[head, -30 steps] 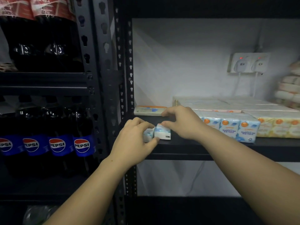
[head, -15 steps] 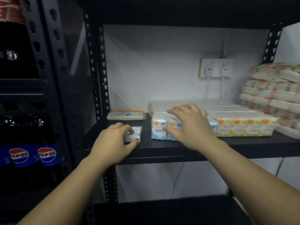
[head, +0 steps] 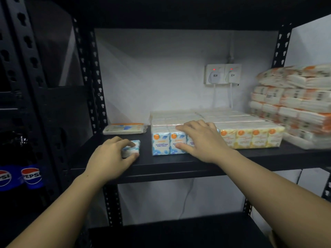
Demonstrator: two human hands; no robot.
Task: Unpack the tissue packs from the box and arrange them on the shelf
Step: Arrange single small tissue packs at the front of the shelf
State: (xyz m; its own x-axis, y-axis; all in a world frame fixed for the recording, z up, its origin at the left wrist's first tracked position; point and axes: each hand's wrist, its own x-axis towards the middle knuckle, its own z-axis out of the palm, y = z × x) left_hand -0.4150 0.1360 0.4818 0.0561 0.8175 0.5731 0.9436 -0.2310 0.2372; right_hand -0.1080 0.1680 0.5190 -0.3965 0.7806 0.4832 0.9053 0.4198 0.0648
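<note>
On the black shelf [head: 179, 163], my left hand [head: 109, 158] grips a small blue-and-white mini tissue pack [head: 132, 148] near the front left. My right hand [head: 200, 140] lies over a wrapped block of blue mini tissue packs [head: 161, 143], fingers on its top and thumb against its front face. Beside it to the right sits a similar block of yellow packs [head: 250, 137]. A single flat tissue pack [head: 125, 128] lies at the back left of the shelf. The box is not in view.
A tall stack of orange-and-white tissue bundles [head: 295, 102] fills the shelf's right end. Two plugged sockets [head: 223, 74] sit on the back wall. Pepsi bottles [head: 30, 176] stand in the neighbouring rack on the left. Black perforated uprights [head: 96, 81] frame the bay.
My right hand let go of the small pack, moved right and settled onto the blue block. My left hand kept the small pack. The view swung to the right.
</note>
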